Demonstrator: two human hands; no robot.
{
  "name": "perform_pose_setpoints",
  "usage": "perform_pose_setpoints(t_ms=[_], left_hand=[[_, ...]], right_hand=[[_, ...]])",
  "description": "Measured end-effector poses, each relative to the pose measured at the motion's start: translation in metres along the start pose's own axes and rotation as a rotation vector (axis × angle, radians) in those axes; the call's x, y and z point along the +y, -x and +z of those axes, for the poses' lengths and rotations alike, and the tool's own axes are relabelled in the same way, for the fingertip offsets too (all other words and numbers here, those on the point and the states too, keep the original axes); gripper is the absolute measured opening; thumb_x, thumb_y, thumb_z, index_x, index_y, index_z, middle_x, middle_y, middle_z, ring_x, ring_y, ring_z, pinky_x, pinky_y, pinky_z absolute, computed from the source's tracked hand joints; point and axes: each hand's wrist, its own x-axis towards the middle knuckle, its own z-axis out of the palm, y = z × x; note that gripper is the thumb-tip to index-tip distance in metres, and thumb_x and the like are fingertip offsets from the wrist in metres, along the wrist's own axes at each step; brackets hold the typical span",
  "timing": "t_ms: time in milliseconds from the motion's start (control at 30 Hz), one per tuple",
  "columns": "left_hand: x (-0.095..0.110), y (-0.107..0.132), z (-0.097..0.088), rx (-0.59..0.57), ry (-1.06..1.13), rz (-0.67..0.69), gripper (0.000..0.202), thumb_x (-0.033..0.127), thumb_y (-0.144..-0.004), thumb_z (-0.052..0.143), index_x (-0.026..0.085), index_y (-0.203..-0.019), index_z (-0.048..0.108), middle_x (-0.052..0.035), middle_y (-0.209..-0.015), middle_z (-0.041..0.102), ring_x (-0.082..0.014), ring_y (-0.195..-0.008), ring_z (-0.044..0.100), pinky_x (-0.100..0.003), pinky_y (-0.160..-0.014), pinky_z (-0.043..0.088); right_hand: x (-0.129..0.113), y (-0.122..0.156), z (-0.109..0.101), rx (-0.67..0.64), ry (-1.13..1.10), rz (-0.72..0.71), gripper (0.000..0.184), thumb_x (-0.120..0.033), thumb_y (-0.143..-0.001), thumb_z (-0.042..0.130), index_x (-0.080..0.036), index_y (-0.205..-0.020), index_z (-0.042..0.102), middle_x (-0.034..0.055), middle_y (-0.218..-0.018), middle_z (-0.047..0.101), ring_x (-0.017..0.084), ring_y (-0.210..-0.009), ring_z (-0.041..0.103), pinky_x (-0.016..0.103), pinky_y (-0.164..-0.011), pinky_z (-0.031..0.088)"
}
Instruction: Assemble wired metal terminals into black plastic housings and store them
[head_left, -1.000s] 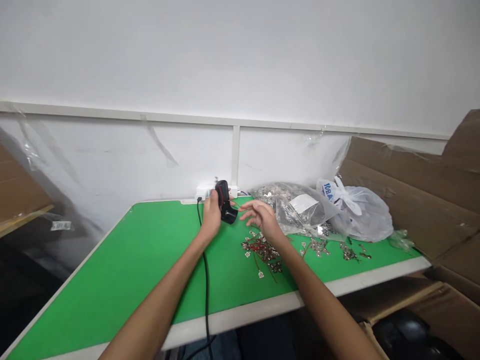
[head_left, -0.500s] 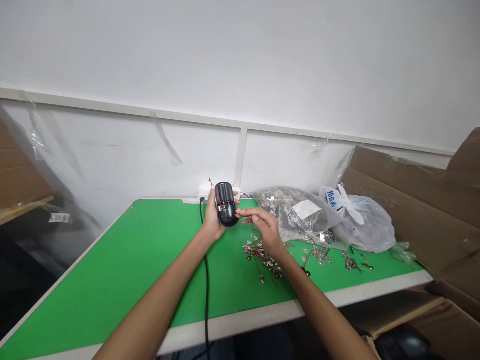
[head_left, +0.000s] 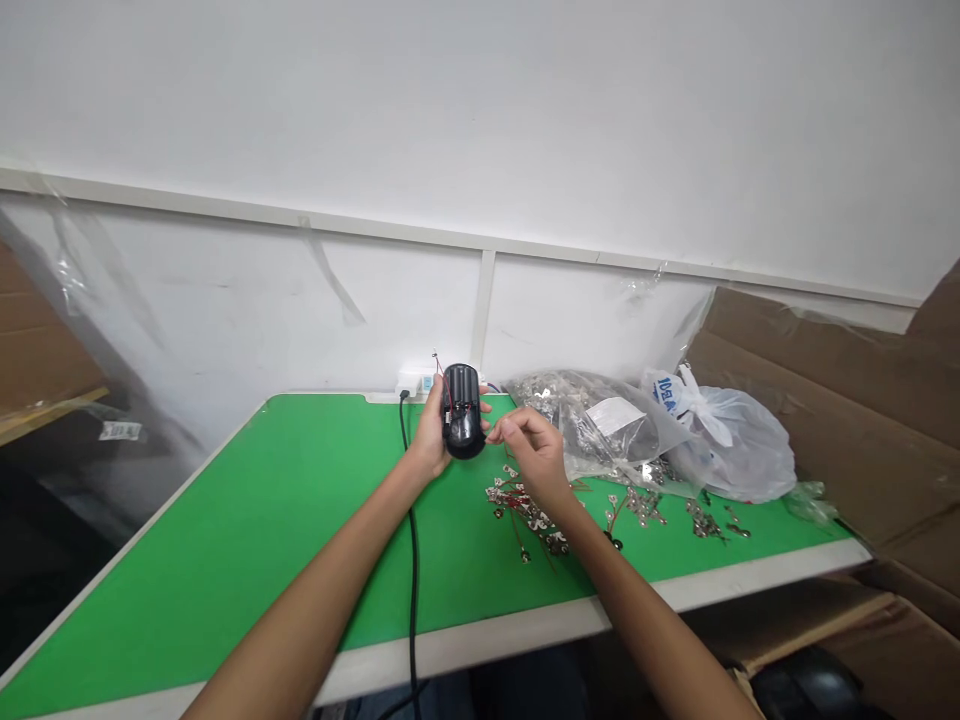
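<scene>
Black plastic housing (head_left: 462,425) is sitting gripped in the closed left hand (head_left: 427,440) near the tabletop's (head_left: 225,560) back edge; the right hand (head_left: 534,450) is pinching just beside it, its hold too small to tell, above wired metal terminals (head_left: 525,510).

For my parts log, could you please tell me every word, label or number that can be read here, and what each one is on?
"10", followed by characters too blurred to read: blue print on the white plastic bag.
White label on the clear plastic bag: too small to read.
White tag behind the plastic sheeting at left: too blurred to read.
</scene>
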Motion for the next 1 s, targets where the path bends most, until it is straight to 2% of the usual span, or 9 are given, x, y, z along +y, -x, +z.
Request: perform_pose_setpoints(t_ms=[67,167,267,400,533,667,733,867,1000], left_hand=[[-0.003,-0.001,0.001,0.007,-0.003,-0.005,0.064,0.059,-0.107,0.035,0.010,-0.124,0.071,-0.0122,-0.081,0.078,-0.0224,-0.066,0.076,-0.031,-0.061,0.064],[-0.006,-0.001,0.005,0.069,0.003,-0.028,0.055,0.050,-0.109,0.035,0.010,-0.125,0.069,-0.0119,-0.081,0.078,-0.0216,-0.067,0.076,-0.032,-0.063,0.065],[-0.006,0.001,0.007,0.076,0.015,-0.126,0.052,0.048,-0.109,0.035,0.009,-0.122,0.068,-0.0123,-0.079,0.077,-0.0202,-0.061,0.074,-0.032,-0.059,0.065],[-0.005,0.006,0.007,0.053,0.062,-0.236,0.034,0.041,-0.103,0.052,0.012,-0.106,0.070,-0.0082,-0.074,0.074,-0.0177,-0.054,0.069,-0.030,-0.054,0.063],[-0.006,0.008,0.010,0.082,0.048,-0.223,0.012,0.021,-0.094,0.058,0.014,-0.094,0.068,-0.0052,-0.072,0.073,-0.0172,-0.056,0.068,-0.027,-0.051,0.060],[-0.009,0.007,0.015,0.074,0.055,-0.120,0.013,0.017,-0.089,0.058,0.014,-0.093,0.069,-0.0051,-0.074,0.074,-0.0182,-0.066,0.070,-0.031,-0.069,0.064],[-0.012,0.006,0.017,0.077,0.045,-0.089,0.015,0.019,-0.089,0.058,0.013,-0.094,0.070,-0.0066,-0.077,0.076,-0.0212,-0.075,0.073,-0.035,-0.080,0.064],[-0.021,0.004,0.017,0.081,0.033,-0.010,0.017,0.023,-0.091,0.058,0.013,-0.095,0.070,-0.0099,-0.089,0.077,-0.0244,-0.094,0.074,-0.038,-0.094,0.060],[-0.027,0.001,0.013,0.046,0.006,0.060,0.018,0.033,-0.088,0.067,0.015,-0.093,0.068,-0.0095,-0.096,0.075,-0.0263,-0.107,0.070,-0.040,-0.104,0.053]], right_hand=[[0.004,-0.002,-0.001,0.039,0.026,0.025,0.028,-0.043,-0.101,0.061,-0.023,-0.081,0.066,0.0010,-0.079,0.069,0.018,-0.078,0.068,0.035,-0.079,0.061],[0.010,-0.005,-0.005,0.022,0.106,0.010,0.018,-0.037,-0.102,0.056,-0.025,-0.105,0.069,0.0053,-0.102,0.071,0.020,-0.092,0.070,0.036,-0.080,0.061],[0.018,-0.007,-0.012,-0.027,0.310,-0.082,0.025,-0.030,-0.102,0.050,-0.026,-0.122,0.066,0.0083,-0.120,0.068,0.023,-0.110,0.067,0.042,-0.091,0.058],[0.025,-0.008,-0.020,-0.123,0.508,-0.232,0.024,-0.026,-0.103,0.044,-0.024,-0.117,0.064,0.0088,-0.115,0.069,0.025,-0.112,0.064,0.047,-0.100,0.052],[0.030,-0.008,-0.020,-0.101,0.484,-0.202,0.025,-0.031,-0.104,0.042,-0.023,-0.112,0.064,0.0085,-0.112,0.069,0.024,-0.110,0.064,0.044,-0.099,0.051],[0.026,-0.009,-0.018,0.153,0.344,-0.043,0.033,-0.041,-0.106,0.037,-0.021,-0.107,0.064,0.0086,-0.105,0.069,0.024,-0.103,0.066,0.041,-0.091,0.053],[0.021,-0.008,-0.017,0.207,0.382,-0.060,0.032,-0.047,-0.104,0.043,-0.021,-0.108,0.062,0.0087,-0.103,0.068,0.025,-0.099,0.066,0.042,-0.088,0.054],[0.012,-0.001,-0.010,0.097,0.635,-0.281,0.037,-0.052,-0.088,0.073,-0.023,-0.106,0.059,0.0090,-0.102,0.067,0.028,-0.099,0.064,0.043,-0.086,0.054],[0.015,0.002,-0.007,-0.071,0.774,-0.259,0.030,-0.043,-0.091,0.072,-0.023,-0.109,0.058,0.0095,-0.099,0.069,0.028,-0.093,0.067,0.042,-0.081,0.055]])
